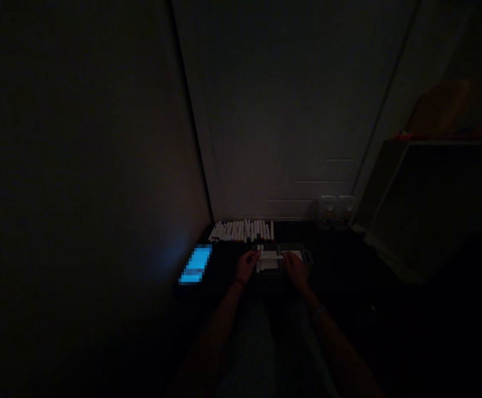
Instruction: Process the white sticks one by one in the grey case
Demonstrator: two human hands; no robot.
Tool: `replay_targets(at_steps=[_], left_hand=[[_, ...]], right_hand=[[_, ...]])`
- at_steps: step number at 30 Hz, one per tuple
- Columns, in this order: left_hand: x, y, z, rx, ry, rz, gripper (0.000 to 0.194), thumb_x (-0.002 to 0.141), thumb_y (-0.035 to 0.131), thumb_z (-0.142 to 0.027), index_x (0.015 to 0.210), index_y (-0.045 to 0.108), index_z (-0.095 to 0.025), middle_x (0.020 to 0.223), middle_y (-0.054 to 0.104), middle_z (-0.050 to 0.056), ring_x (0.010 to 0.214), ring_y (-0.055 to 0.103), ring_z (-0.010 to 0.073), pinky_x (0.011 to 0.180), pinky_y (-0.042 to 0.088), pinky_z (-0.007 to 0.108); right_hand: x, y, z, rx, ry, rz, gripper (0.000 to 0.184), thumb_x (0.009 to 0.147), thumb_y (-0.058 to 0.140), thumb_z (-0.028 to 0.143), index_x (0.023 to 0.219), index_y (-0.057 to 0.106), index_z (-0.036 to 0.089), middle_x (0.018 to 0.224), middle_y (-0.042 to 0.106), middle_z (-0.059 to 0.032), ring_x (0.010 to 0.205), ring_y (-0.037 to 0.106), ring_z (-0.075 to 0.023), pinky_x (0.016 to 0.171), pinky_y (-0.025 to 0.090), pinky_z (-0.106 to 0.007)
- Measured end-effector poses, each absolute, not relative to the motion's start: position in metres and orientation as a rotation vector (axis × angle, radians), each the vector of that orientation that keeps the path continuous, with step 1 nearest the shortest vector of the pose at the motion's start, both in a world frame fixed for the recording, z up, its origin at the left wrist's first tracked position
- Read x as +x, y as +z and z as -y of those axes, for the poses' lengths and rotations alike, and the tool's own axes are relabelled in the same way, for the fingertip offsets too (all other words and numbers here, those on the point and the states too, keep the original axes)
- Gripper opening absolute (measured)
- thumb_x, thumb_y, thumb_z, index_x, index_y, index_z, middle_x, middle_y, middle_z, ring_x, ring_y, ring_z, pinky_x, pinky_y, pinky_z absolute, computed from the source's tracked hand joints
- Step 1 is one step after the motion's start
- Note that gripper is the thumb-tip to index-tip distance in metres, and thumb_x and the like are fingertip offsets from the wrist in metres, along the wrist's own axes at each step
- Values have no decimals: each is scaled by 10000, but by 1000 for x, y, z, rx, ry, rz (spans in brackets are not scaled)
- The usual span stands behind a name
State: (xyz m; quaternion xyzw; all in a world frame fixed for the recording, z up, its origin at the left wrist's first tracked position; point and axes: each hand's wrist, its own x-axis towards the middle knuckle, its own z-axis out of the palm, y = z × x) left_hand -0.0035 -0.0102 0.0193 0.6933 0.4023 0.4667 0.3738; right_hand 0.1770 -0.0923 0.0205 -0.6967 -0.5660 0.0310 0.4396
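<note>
Darkness dulls the pale upright panel (294, 121) behind the black bench (340, 257), where a row of white cylindrical markers with coloured ends (241, 230) lies along the back, a glowing blue rectangular screen (195, 265) shows at the left, and two clear plastic containers (335, 214) stand at the right rear. My left hand (246, 266) and right hand (297, 270) are both closed, pinching opposite ends of a slim white marker (271, 257) held crosswise above an open clear plastic case (281, 267), with two more white markers (258, 266) side by side in its left part.
</note>
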Motion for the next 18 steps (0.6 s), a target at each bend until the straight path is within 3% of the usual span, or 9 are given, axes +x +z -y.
replay_targets(at_steps=[18], left_hand=[[-3, 17, 8, 1769, 1205, -1015, 339, 698, 519, -475, 747, 608, -152, 614, 533, -26, 573, 442, 93, 536, 326, 195]], right_hand=[[176, 23, 94, -1698, 74, 1384, 334, 871, 309, 379, 1005, 570, 220, 1005, 614, -25, 880, 559, -148, 733, 394, -237]])
